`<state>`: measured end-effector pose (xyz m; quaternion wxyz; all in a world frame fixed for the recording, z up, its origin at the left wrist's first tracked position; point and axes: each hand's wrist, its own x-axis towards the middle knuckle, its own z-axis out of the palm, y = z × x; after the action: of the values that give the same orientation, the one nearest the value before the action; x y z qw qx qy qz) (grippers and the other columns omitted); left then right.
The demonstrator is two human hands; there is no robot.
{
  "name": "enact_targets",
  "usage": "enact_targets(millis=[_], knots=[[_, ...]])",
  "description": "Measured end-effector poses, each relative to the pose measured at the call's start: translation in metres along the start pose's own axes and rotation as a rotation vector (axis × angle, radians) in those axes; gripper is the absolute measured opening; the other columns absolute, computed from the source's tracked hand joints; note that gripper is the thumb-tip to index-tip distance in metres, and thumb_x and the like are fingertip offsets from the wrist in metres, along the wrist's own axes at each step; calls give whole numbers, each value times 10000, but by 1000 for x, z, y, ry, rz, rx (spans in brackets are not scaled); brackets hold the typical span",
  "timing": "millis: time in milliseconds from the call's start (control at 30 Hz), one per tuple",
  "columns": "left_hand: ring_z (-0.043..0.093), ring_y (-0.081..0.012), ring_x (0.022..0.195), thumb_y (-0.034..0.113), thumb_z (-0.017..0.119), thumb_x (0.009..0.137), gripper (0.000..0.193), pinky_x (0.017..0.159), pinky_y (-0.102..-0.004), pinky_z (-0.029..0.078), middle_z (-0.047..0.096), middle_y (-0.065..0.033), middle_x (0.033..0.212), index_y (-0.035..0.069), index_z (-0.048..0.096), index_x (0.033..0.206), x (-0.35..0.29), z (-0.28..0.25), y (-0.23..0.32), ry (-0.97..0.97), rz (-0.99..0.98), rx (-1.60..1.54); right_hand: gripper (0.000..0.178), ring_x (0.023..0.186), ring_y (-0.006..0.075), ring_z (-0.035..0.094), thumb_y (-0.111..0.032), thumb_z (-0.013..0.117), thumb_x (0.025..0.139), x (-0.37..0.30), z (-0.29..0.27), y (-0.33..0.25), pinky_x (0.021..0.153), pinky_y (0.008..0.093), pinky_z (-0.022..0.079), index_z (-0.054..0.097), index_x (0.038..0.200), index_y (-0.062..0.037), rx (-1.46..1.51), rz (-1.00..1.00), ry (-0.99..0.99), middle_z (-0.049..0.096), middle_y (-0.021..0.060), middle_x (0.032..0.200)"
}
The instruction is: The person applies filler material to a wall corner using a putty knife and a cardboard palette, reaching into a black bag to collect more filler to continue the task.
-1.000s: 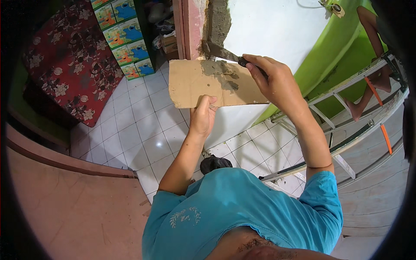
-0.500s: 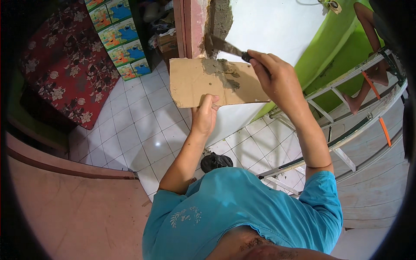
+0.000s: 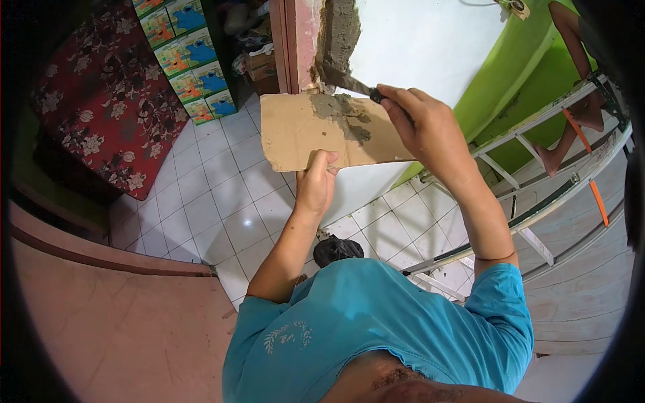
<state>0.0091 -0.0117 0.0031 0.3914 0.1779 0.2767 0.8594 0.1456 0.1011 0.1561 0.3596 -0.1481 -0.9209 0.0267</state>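
Soft shadows cross the white floor tiles (image 3: 232,191) left of centre around one glare spot; black fisheye vignetting rounds the corners.

teal shirt (image 3: 383,312) | 2 short sleeves (image 3: 498,295) | white leaf print (image 3: 286,339) | 2 bare hands (image 3: 314,185)

Pale square tiles pave the floor (image 3: 201,176), catching one bright glare (image 3: 247,222) at nine o'clock. Red floral cloth (image 3: 101,101) spreads at ten, and a column of cartoon-printed panels (image 3: 195,60) rises toward eleven. A pinkish-red door frame (image 3: 287,47) stands at twelve, a white wall (image 3: 423,47) at one, a lime-green wall (image 3: 485,84) at two. Eight o'clock holds a broad pink surface (image 3: 121,329) (wall or door, I cannot tell).
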Motion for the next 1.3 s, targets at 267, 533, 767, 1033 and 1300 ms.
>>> enact_targets(millis=[267,533,767,1033,1300], knots=[[572,-173,1007,15,526,878,177,894,-361,480,593,-59,1067,38,586,1043,-13,14,5,-10,37,-39,209,653,259,637,-172,622,975,23,-22,27,658,346,522,704,1115,-42,144,33,58,690,144,810],[512,-289,1302,6,479,849,533,1101,-475,437,512,-124,1362,-10,424,1380,-23,11,11,-5,73,11,261,730,120,566,-186,609,1002,29,-4,93,698,278,497,680,1203,-35,370,-86,-282,694,77,878],[493,-290,1326,-3,476,839,558,1117,-488,420,497,-130,1393,-9,416,1393,-30,9,16,-2,44,38,286,840,172,673,-288,621,991,72,-13,124,821,323,537,704,1190,-98,342,-152,-287,751,84,1003],[465,-293,1358,8,508,813,609,1150,-503,380,479,-132,1416,1,395,1411,-31,24,17,91,69,55,297,782,93,555,-282,611,1006,111,-36,139,716,275,503,707,1217,-97,493,-172,-428,702,-4,941],[453,-268,1358,-55,498,811,609,1157,-484,376,467,-100,1410,18,397,1408,-30,12,13,50,115,5,312,793,161,634,-259,667,973,127,-32,152,707,264,536,700,1222,-75,515,-162,-339,720,113,968]])
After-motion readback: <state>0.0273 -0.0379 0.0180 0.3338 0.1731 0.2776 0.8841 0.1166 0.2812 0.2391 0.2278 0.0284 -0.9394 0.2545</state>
